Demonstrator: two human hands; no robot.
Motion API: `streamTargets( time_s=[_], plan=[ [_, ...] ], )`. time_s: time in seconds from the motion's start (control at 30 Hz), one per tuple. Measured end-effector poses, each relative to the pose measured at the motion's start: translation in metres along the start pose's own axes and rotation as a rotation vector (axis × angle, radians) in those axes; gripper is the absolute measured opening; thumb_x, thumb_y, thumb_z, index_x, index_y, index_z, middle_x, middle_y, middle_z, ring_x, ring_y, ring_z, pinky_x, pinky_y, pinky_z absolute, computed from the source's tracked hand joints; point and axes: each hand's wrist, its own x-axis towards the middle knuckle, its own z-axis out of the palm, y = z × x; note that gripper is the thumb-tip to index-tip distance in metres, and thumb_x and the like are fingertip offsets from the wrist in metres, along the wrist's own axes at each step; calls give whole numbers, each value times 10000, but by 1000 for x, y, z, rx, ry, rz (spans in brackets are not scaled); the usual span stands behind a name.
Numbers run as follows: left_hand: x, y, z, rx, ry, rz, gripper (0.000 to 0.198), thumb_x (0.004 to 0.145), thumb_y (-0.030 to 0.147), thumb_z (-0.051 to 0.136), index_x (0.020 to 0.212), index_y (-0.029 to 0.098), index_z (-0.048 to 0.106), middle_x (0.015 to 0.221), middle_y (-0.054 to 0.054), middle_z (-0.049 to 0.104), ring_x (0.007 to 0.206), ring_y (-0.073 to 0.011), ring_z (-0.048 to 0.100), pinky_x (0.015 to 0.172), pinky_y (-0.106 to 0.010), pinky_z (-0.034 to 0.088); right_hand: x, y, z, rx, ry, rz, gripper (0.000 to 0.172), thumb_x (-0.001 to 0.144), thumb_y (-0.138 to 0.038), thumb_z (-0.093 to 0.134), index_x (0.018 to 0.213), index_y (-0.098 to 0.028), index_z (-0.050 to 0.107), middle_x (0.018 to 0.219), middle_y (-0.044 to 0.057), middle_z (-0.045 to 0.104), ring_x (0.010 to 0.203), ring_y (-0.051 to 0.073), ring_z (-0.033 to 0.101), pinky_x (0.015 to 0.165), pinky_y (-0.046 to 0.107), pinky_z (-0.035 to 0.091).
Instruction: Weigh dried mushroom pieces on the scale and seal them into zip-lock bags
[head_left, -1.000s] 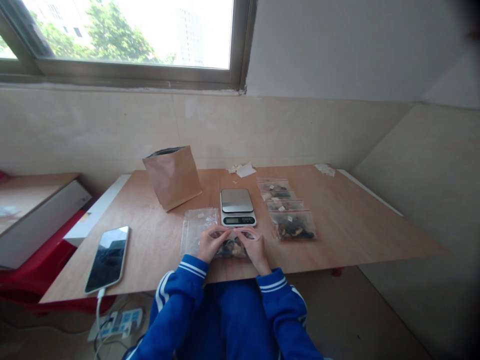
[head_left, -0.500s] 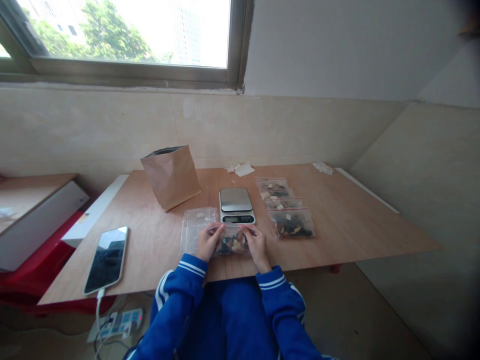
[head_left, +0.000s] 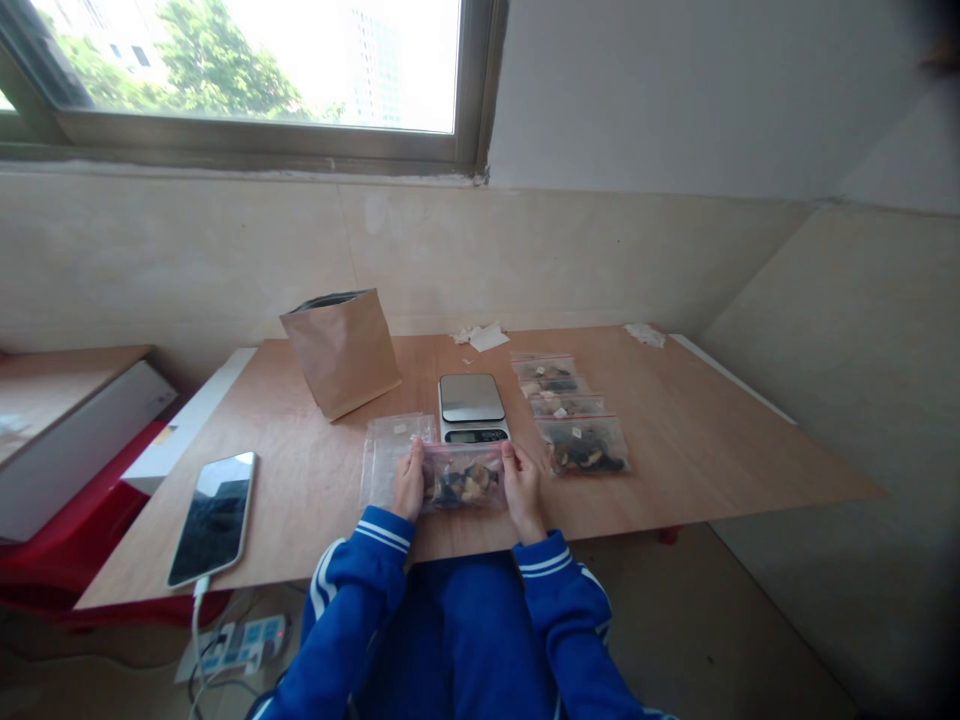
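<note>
L hand [head_left: 409, 483], R hand [head_left: 523, 490] clamped on ends of filled zip bag [head_left: 461, 478]; digi scale [head_left: 472, 408] just behind.

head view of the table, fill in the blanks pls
The left hand and right hand hold a zip bag in front of a digital ____.
Further right, ____ filled zip bags lie together.
A brown paper bag stands ____ on the table.
A phone lies to the ____ of the hands.

Missing words: scale, three, upright, left

On your worktop [head_left: 712, 430], the scale [head_left: 473, 408] sits at twelve o'clock, the paper bag [head_left: 341, 353] at eleven, the phone [head_left: 212, 519] at nine, the zip bags [head_left: 582, 446] at one.
</note>
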Motion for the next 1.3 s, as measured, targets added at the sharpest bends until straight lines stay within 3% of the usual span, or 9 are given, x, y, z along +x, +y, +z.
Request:
streamTargets(
  time_s=[0.13, 0.33, 0.47, 0.6, 0.77, 0.9, 1.03, 1.17, 1.3],
  plan=[
    [0, 2, 0, -29, 52, -122, 703, 825, 758, 307, 487, 201, 571, 400, -17, 454, 412, -134, 410, 412, -283, 325, -1, -3, 0, -10, 25, 0, 555, 861, -671, 450, 816, -171, 687, 673, 57, 699, 591, 185, 609, 555, 270, 470],
    [-1, 5, -1, -17, 53, -100, 736, 897, 672, 222, 591, 186, 681, 517, -65, 603, 575, -202, 573, 624, -342, 491, -1, -6, 2, -32, 107, -47, 528, 878, -644, 444, 801, -173, 670, 665, 53, 677, 625, 199, 601, 607, 287, 467],
    [1, 3, -1, -70, 34, -85, 758, 894, 684, 183, 647, 185, 697, 569, -69, 633, 546, -190, 561, 570, -330, 468, -9, -8, -6, -82, 238, -67, 546, 867, -662, 435, 756, -172, 649, 685, 67, 662, 632, 201, 574, 607, 294, 452],
    [3, 4, -1, -101, -75, -35, 756, 896, 674, 174, 698, 185, 716, 594, -77, 644, 519, -181, 532, 513, -317, 415, -11, -13, -47, -122, 397, -18, 570, 835, -693, 453, 805, -158, 647, 670, 62, 638, 632, 206, 565, 596, 299, 442],
    [2, 7, 0, -55, -97, -18, 647, 915, 595, 280, 713, 162, 717, 609, -85, 645, 533, -163, 532, 523, -287, 395, 33, -10, -136, -300, 453, -39, 618, 833, -714, 418, 777, -141, 644, 620, 68, 609, 613, 211, 554, 603, 318, 435],
    [2, 5, 1, 6, -87, -20, 615, 937, 530, 268, 721, 153, 703, 622, -76, 645, 551, -149, 540, 546, -266, 409, 64, 0, -173, -614, 528, -164, 711, 851, -684, 365, 1049, -65, 653, 949, 224, 662, 911, 332, 595, 791, 455, 449],
    [2, 3, 0, 57, -76, -44, 616, 949, 501, 241, 713, 151, 689, 645, -87, 658, 560, -147, 545, 554, -262, 421, 41, 12, -147, -904, 636, -285, 661, 903, -529, 367, 1334, -43, 489, 1376, 293, 434, 1271, 407, 399, 972, 582, 330],
    [1, 3, 1, 90, -69, -41, 613, 952, 496, 239, 710, 157, 689, 644, -95, 661, 572, -158, 553, 561, -272, 433, 6, 27, -105, -1062, 363, -279, 543, 952, -418, 302, 1361, -116, 492, 1440, 217, 409, 1301, 362, 386, 1026, 558, 310],
    [0, 1, 2, 166, -61, -34, 601, 952, 490, 261, 713, 169, 708, 645, -90, 674, 594, -170, 580, 591, -289, 458, 18, 33, -94, -1198, 223, -222, 548, 960, -377, 244, 1394, -125, 465, 1463, 170, 413, 1345, 350, 335, 1086, 559, 237]
  ],
)
